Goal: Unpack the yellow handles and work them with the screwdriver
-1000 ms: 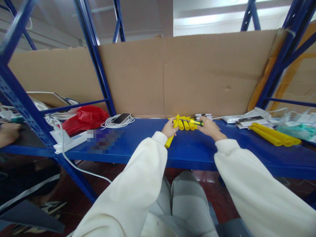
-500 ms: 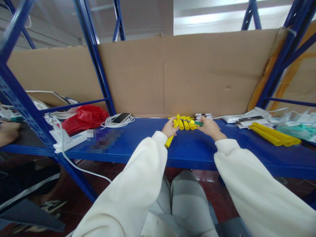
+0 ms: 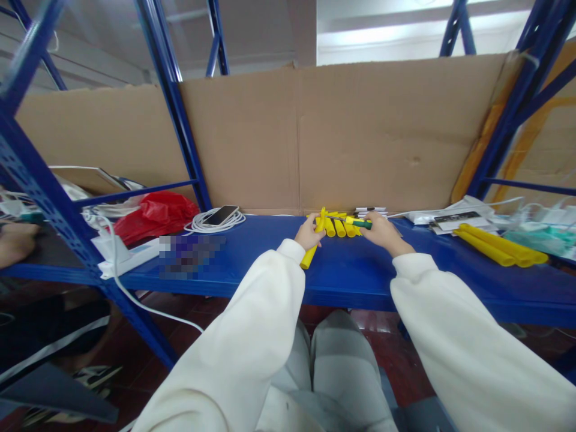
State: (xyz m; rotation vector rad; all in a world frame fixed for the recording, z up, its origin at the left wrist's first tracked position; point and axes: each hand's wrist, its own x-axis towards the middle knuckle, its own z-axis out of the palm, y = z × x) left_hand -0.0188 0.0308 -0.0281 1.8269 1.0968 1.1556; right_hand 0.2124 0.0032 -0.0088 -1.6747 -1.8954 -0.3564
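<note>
My left hand (image 3: 308,233) is closed around a yellow tube (image 3: 309,258), which tilts with its lower end toward me and a yellow cross-shaped piece at its top. In my right hand (image 3: 380,233) is a screwdriver (image 3: 359,222) with a yellow and green handle. Its thin shaft points left, toward the top of the held tube; whether the tip touches is too small to tell. Several more yellow tubes (image 3: 341,230) lie side by side on the blue table just behind and between my hands.
Three yellow tubes (image 3: 499,246) lie at the right beside plastic bags (image 3: 454,210). Behind my right hand are small white-and-black items (image 3: 370,212). A phone (image 3: 221,215) rests on a coiled white cable (image 3: 193,227); a red bag (image 3: 155,216) and power strip (image 3: 135,257) lie left. Another person's hand (image 3: 15,243) shows far left.
The screwdriver's handle shows a little differently in my right hand, with more of its yellow part visible. My left hand and the tube stay where they were.
</note>
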